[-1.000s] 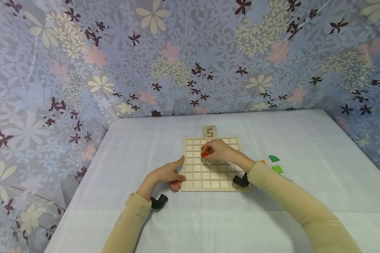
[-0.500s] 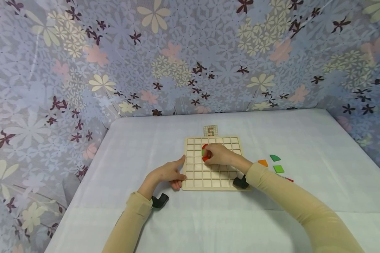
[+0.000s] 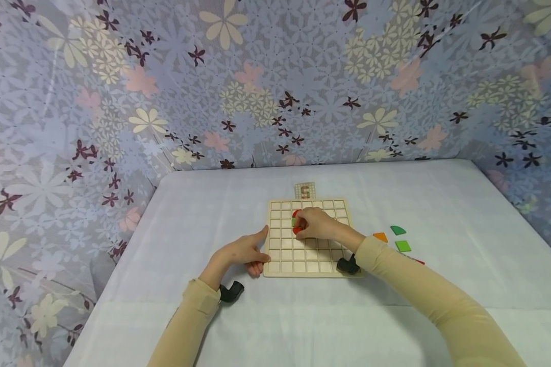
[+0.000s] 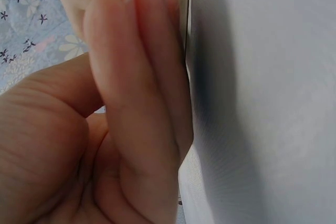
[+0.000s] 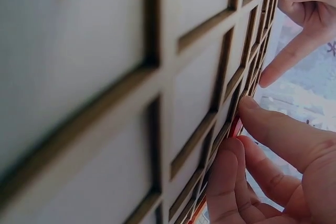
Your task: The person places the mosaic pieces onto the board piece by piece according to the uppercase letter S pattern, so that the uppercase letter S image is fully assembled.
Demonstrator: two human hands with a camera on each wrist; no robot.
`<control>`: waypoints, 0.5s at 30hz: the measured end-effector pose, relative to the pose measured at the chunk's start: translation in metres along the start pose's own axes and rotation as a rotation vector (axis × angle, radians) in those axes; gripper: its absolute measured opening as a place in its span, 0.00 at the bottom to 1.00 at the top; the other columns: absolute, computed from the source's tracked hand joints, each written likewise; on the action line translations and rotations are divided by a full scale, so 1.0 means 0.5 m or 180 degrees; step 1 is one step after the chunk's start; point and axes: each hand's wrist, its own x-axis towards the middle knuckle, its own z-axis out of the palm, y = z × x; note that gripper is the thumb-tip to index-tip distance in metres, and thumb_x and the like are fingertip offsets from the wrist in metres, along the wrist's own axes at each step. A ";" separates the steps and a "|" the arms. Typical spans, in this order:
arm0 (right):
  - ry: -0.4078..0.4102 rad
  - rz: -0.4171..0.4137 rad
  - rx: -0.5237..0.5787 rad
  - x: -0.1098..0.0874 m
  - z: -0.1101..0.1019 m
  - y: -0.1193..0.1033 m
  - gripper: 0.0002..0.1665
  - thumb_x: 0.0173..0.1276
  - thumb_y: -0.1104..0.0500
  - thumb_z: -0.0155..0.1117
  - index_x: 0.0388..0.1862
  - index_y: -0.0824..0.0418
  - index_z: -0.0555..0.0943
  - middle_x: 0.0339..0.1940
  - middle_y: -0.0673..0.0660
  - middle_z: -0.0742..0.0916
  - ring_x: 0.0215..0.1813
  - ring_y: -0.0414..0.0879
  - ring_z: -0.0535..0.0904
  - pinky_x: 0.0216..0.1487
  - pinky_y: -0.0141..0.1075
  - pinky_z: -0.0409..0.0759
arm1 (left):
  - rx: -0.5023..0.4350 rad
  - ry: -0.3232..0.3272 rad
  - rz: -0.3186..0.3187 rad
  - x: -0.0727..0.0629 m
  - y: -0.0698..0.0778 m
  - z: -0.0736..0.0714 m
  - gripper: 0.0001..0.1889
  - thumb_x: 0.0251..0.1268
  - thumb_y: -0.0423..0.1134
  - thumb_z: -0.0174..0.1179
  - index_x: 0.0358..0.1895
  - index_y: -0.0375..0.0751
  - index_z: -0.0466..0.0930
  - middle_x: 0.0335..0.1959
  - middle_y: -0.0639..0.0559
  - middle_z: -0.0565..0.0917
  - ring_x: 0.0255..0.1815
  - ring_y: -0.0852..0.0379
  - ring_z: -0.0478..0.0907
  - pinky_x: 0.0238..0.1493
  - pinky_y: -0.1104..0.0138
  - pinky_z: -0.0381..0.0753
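A wooden grid board [image 3: 299,267] with square cells lies on the table. My right hand [image 3: 319,223] is over its upper middle, and its thumb and fingertips pinch a small red tile [image 3: 296,231] at a cell. Just above that tile a green piece [image 3: 294,222] and another red piece [image 3: 296,213] sit in the grid, partly hidden by the fingers. The right wrist view shows the red tile [image 5: 235,126] between thumb and fingers. At the board's left edge my left hand [image 3: 242,251] touches the rim, thumb and forefinger spread apart and the other fingers bent below.
A small pattern card [image 3: 305,190] with an S-like figure lies behind the board. To the right are an orange piece [image 3: 380,237], a dark green quarter-round piece [image 3: 398,230], a light green square [image 3: 403,246] and a red piece [image 3: 420,262] partly behind the sleeve. Floral fabric [image 3: 275,102] surrounds the table.
My right hand has moved slightly toward me on the board with the red tile, and the green piece above it has come into view. The left hand has kept its place on the rim.
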 end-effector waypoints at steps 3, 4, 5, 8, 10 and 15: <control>-0.0013 0.0050 0.0122 -0.004 -0.014 -0.001 0.14 0.58 0.59 0.72 0.39 0.64 0.80 0.33 0.52 0.81 0.36 0.44 0.77 0.38 0.36 0.78 | -0.0001 -0.0014 0.0025 0.000 0.002 0.002 0.45 0.66 0.31 0.58 0.76 0.43 0.35 0.18 0.40 0.81 0.14 0.53 0.79 0.19 0.62 0.83; 0.0002 0.0072 0.0164 -0.006 -0.023 -0.002 0.14 0.59 0.59 0.71 0.40 0.65 0.80 0.33 0.52 0.81 0.36 0.45 0.77 0.38 0.37 0.78 | 0.0002 -0.0019 0.0038 0.001 0.003 0.002 0.45 0.66 0.31 0.58 0.76 0.43 0.35 0.18 0.40 0.81 0.14 0.53 0.79 0.19 0.62 0.83; 0.0033 0.0091 0.0206 -0.009 -0.035 -0.004 0.14 0.59 0.59 0.71 0.41 0.65 0.80 0.34 0.53 0.81 0.37 0.46 0.77 0.38 0.37 0.79 | 0.0008 -0.0023 0.0052 0.001 0.004 0.003 0.44 0.66 0.31 0.58 0.76 0.43 0.36 0.18 0.41 0.81 0.14 0.53 0.79 0.19 0.62 0.82; 0.0210 0.0159 0.0290 -0.020 -0.079 -0.012 0.15 0.62 0.59 0.69 0.44 0.66 0.79 0.36 0.55 0.81 0.38 0.48 0.78 0.39 0.40 0.79 | 0.0017 -0.0022 0.0057 0.002 0.006 0.004 0.44 0.66 0.30 0.58 0.76 0.42 0.36 0.18 0.41 0.81 0.14 0.54 0.79 0.19 0.63 0.82; 0.0363 0.0162 0.0280 -0.031 -0.112 -0.014 0.16 0.62 0.58 0.68 0.46 0.64 0.79 0.37 0.55 0.81 0.38 0.49 0.78 0.40 0.41 0.79 | 0.0017 -0.0019 0.0043 0.003 0.007 0.004 0.44 0.66 0.30 0.58 0.76 0.43 0.36 0.18 0.41 0.81 0.14 0.54 0.79 0.19 0.63 0.82; 0.0685 0.0288 0.0327 -0.074 -0.189 -0.003 0.17 0.63 0.52 0.67 0.47 0.60 0.79 0.38 0.56 0.80 0.37 0.49 0.77 0.36 0.42 0.77 | 0.0047 0.0001 0.0010 -0.001 0.005 -0.002 0.45 0.66 0.31 0.58 0.76 0.43 0.36 0.18 0.41 0.81 0.14 0.54 0.79 0.19 0.62 0.83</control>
